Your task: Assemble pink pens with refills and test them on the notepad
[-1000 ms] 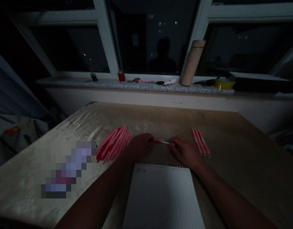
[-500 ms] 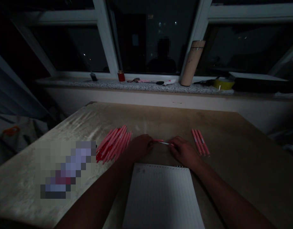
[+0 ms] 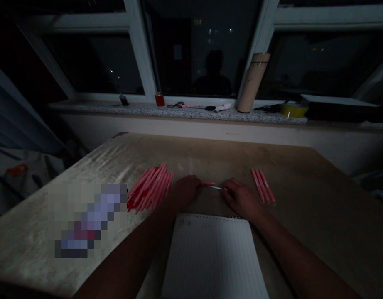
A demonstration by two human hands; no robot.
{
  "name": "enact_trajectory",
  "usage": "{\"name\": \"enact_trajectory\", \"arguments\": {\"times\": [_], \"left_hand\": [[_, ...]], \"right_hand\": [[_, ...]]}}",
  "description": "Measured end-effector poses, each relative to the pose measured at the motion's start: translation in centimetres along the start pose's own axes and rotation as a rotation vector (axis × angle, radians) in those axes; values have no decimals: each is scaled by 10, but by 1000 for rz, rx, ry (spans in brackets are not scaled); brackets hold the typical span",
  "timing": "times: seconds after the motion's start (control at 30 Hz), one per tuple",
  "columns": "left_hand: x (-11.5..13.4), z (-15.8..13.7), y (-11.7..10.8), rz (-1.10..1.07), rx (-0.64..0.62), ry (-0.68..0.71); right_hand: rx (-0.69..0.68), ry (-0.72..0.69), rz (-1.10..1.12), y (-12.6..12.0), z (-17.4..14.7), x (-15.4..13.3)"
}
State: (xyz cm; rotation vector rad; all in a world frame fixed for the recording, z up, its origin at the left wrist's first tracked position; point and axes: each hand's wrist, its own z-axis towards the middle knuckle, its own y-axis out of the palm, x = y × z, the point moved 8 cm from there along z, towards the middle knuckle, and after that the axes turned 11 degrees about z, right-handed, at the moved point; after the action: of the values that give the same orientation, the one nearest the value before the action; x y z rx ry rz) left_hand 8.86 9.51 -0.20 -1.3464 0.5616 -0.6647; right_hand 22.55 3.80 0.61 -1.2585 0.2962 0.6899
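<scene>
Above the notepad, my left hand (image 3: 189,189) is closed, with a short pink pen part (image 3: 207,183) sticking out of its fingers to the right. A thin white rod (image 3: 214,187), like a pen refill, spans the gap between my hands. My right hand (image 3: 239,195) is closed at the rod's right end, where a bit of pink shows at the fingertips. The fingers hide how the parts join. Left of my left hand lies a pile of pink pens (image 3: 152,187), with red pieces among them. Right of my right hand, 3 pink pens (image 3: 262,186) lie side by side.
A lined spiral notepad (image 3: 213,257) lies between my forearms on the table (image 3: 319,216). A blurred-out object (image 3: 92,220) is at the left. Along the windowsill (image 3: 141,110) stand a red jar (image 3: 159,99), a tall cylinder (image 3: 254,83) and yellow tape (image 3: 293,110).
The whole view has shifted very slightly to the right. Both hands keep the same grip, and the pens and notepad lie as before.
</scene>
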Motion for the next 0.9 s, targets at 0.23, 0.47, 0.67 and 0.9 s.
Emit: {"name": "enact_trajectory", "arguments": {"times": [0.23, 0.47, 0.67, 0.9], "left_hand": [[0, -1, 0, 4, 22, -11], [3, -3, -8, -78, 30, -7], [3, -3, -8, -91, 36, -6], [8, -4, -11, -90, 59, 21]], "right_hand": [[-12, -2, -75, 2, 0, 2], [-22, -5, -53, 0, 0, 0], [-28, -2, -45, 0, 0, -1], [-37, -32, -25, 3, 0, -1]]}}
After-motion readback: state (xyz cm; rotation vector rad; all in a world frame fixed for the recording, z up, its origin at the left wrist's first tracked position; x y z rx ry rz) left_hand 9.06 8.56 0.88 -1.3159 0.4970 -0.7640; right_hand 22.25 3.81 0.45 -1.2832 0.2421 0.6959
